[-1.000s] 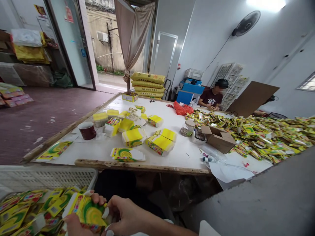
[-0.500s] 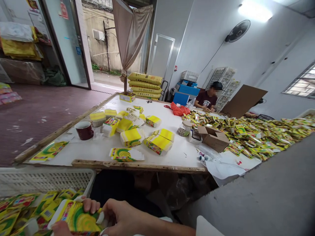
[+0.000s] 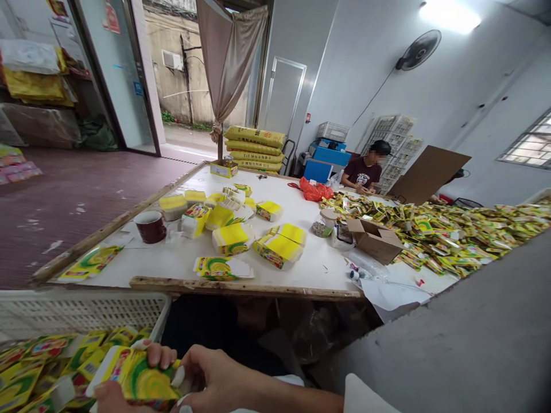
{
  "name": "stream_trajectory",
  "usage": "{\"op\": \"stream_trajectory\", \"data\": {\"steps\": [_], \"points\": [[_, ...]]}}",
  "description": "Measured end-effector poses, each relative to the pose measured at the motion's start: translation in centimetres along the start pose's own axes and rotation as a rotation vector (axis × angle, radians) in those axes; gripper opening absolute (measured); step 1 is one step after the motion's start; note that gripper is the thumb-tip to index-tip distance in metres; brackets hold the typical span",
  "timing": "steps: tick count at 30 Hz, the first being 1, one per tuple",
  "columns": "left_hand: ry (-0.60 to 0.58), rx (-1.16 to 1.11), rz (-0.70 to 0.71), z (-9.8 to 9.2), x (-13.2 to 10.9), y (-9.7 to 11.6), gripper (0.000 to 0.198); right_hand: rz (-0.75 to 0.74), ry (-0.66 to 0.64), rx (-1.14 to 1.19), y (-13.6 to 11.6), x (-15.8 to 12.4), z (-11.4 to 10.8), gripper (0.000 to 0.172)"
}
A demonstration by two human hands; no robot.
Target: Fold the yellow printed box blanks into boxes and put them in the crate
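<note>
At the bottom edge both my hands grip one yellow and green printed carton (image 3: pixel 144 378). My left hand (image 3: pixel 129 396) holds it from below and behind, fingertips curled over its top. My right hand (image 3: pixel 215 381) pinches the carton's white end flap, fingers closed. Just to the left sits a white plastic crate (image 3: pixel 86 310) filled with several similar flat cartons.
A white table (image 3: pixel 172 261) ahead carries stacks of yellow cartons (image 3: pixel 279 246), a dark red mug (image 3: pixel 150 226), an open cardboard box (image 3: pixel 374 238) and a big heap of loose cartons (image 3: pixel 451 232). Another person (image 3: pixel 365 169) sits at the far end. A grey slab (image 3: pixel 465 344) rises at right.
The view tilted slightly. My hands kept hold of the carton and shifted it a little within the frame.
</note>
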State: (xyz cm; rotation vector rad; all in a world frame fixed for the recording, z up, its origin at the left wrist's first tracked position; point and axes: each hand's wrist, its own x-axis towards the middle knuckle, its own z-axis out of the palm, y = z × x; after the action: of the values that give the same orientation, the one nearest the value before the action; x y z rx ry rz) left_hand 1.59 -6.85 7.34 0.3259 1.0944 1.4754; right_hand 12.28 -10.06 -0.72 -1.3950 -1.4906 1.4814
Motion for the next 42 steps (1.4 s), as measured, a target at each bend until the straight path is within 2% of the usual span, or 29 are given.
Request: {"op": "stream_trajectory", "data": {"steps": [6,16,21,24,27,30,33,36,39,42], "points": [[-0.025,-0.009,0.099,-0.3,-0.1,-0.5,0.045,0.011,0.004,0.004,-0.8,-0.3,-0.1,0.066],[0.021,-0.034,0.069,0.1,-0.3,0.1,0.036,-0.031,-0.017,-0.002,0.1,-0.1,0.3,0.063],[-0.052,-0.053,0.103,-0.8,0.1,-0.6,0.042,-0.001,-0.027,-0.031,-0.3,-0.3,0.2,0.062],[-0.084,-0.07,0.118,-1.3,0.4,-0.9,0.039,0.0,0.061,-0.049,-0.5,-0.2,0.3,0.07],[-0.067,-0.076,0.097,-1.2,0.3,-0.6,0.036,-0.1,0.211,-0.046,-0.6,-0.1,0.5,0.076],[-0.049,-0.067,0.062,-0.8,0.0,-0.1,0.037,-0.283,0.247,-0.123,-0.7,0.0,0.7,0.057],[-0.06,-0.06,0.06,-0.9,0.2,0.0,0.039,-0.392,0.196,-0.301,-1.0,-0.2,0.9,0.036],[-0.044,-0.089,0.118,-1.4,0.9,-0.5,0.047,-0.425,0.137,-0.376,-1.2,-0.5,1.1,0.037],[-0.062,-0.11,0.191,-2.0,1.3,-1.3,0.061,-0.388,0.156,-0.239,-1.3,-0.8,1.2,0.032],[-0.084,-0.137,0.198,-2.3,1.4,-2.2,0.072,-0.31,0.194,-0.023,-1.3,-0.8,0.7,0.021]]}}
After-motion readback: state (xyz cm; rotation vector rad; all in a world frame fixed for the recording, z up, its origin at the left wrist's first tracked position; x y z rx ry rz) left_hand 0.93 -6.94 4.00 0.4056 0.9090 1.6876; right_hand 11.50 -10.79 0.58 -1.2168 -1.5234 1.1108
